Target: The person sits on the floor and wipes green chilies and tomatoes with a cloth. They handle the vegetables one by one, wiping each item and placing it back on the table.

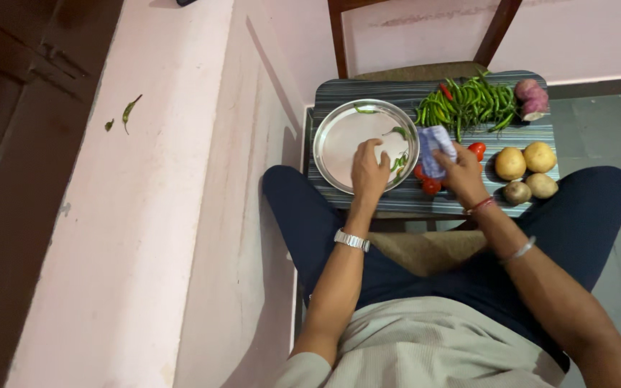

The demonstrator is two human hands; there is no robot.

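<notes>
Pink-walled corner, grey floor; a wooden chair (425, 43) faces the seated person, who works at a striped board (540, 136) laid across it. On the board, largest first: round steel plate (339, 140), heap of green chillies (468, 104), four potatoes (525, 170), an onion (532, 99), tomatoes (431, 185).

Left hand (369, 171) rests on the plate's near rim, fingers curled; cannot tell whether they pinch anything. A few loose chillies (399, 162) lie just right of its fingertips, long axes roughly toward the heap.

Right hand (460, 172) is clenched around a pale cloth (434, 147), just beside the plate's right edge, nearer the heap.
</notes>
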